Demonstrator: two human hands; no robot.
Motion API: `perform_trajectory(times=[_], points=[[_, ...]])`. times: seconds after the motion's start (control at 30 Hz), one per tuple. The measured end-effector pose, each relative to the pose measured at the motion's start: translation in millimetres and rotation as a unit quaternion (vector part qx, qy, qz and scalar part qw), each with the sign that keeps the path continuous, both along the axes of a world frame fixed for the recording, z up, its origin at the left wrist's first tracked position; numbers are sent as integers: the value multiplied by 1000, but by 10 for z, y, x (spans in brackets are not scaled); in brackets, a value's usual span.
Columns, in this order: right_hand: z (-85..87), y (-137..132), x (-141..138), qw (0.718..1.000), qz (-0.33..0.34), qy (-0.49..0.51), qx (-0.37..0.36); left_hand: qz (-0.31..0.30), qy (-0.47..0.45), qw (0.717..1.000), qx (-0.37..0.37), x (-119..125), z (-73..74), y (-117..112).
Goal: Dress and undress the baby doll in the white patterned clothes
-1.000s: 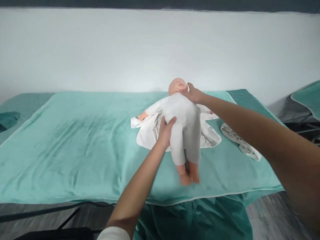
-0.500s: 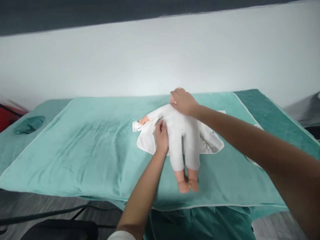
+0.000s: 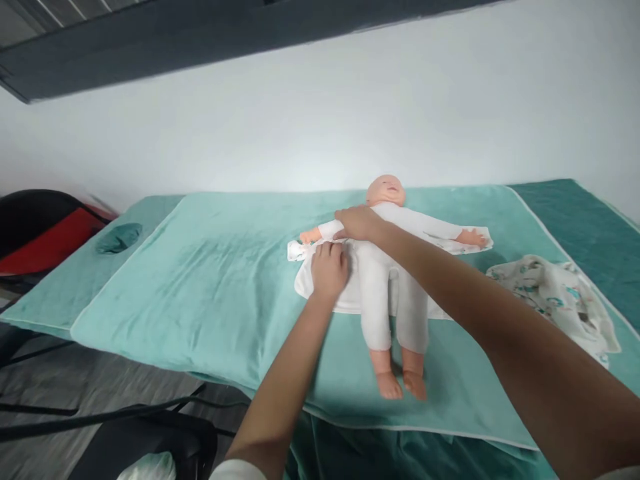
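A baby doll (image 3: 379, 287) in white clothing lies on its back on the padded bed, its head toward the wall and its bare feet toward me. Spread open under its back is a white baby shirt (image 3: 305, 280), with printed cuffs near the doll's hands. My right hand (image 3: 359, 222) closes round the doll's upper arm near the shoulder, on the left side of the view. Just below, my left hand (image 3: 330, 270) has its fingers curled on the shirt beside the torso; the thumb is hidden.
A teal cover (image 3: 210, 287) spreads over the bed, which has a face hole (image 3: 119, 238) at its left end. A printed white garment (image 3: 555, 300) lies crumpled at right. Black chairs stand at the left and lower left. A white wall (image 3: 280, 133) rises behind.
My right hand has come down from the doll's head to its upper arm. My left hand stays at the shirt, its fingers now more curled. The view has shifted left.
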State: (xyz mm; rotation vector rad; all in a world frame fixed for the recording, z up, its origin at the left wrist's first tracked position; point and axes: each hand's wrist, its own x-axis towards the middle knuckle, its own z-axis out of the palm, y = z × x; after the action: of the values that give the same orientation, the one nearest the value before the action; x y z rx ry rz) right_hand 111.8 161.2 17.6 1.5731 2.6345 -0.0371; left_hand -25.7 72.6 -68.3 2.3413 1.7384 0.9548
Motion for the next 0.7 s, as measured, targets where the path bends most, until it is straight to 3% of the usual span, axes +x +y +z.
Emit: perform_trajectory(times=[0.17, 0.33, 0.5, 0.7], points=[[63, -150, 151, 997, -11, 64, 46, 88, -53, 994, -30, -154, -66, 300], [20, -252, 180, 995, 32, 43, 78, 85, -200, 973, -77, -240, -87, 387], [32, -303, 209, 996, 24, 31, 85, 88, -346, 931, -83, -293, -84, 380], [36, -370, 273, 995, 20, 14, 95, 94, -445, 887, -81, -333, -161, 432]])
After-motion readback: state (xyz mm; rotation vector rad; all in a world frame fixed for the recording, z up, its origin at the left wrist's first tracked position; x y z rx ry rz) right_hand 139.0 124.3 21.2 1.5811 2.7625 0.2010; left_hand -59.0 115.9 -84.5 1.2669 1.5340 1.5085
